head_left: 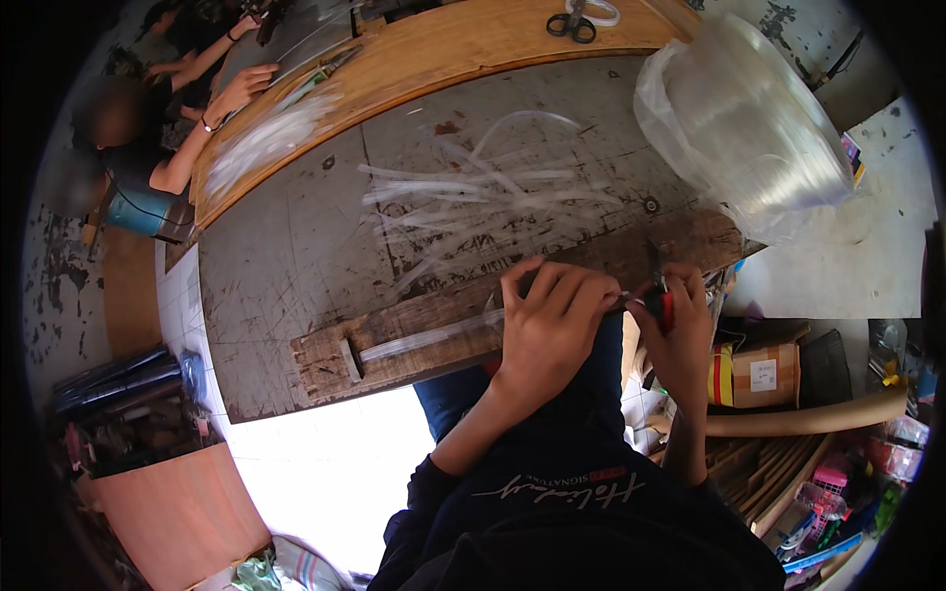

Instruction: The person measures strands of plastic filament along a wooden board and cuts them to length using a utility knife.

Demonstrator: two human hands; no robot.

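My left hand [557, 320] is closed over a bundle of clear plastic strips [429, 339], which lie lengthwise along a worn wooden board [320, 360]. The strips run from under my fingers to a small metal stop [351, 361] near the board's left end. In my right hand [680, 330], closed beside the left fingertips, is a red-and-black handled tool [666, 307]. A dark part of it seems to point away from me; its exact kind is unclear. The strips' right ends are mostly hidden by my hands. Beyond the board, loose clear plastic strips [493, 192] lie scattered on the scratched grey tabletop [286, 246].
A large roll of clear plastic tubing [754, 128] stands at the far right. Scissors [572, 28] lie on a wooden surface [443, 39] at the back. At far left, a co-worker's hand [244, 89] is near another strip pile [271, 138]. A cardboard box [769, 376] sits at lower right.
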